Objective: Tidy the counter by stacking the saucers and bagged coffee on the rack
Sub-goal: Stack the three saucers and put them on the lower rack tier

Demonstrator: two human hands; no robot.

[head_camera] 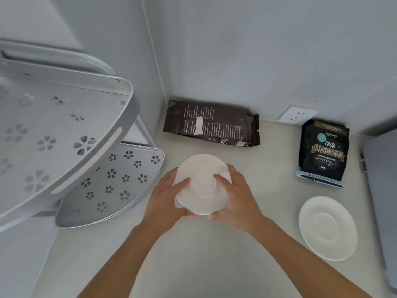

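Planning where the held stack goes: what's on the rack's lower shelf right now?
The visible part of the lower shelf is bare perforated metal. Its back and left portion is covered by the upper shelf, so I cannot tell what lies there.

black coffee bag [322, 149], prob. "BLUE MOUNTAIN"

Home kitchen: counter [214, 265], dish rack [64, 130].

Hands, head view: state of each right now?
Left hand: closed on the left side of the saucer stack.
Right hand: closed on the right side of the same stack.
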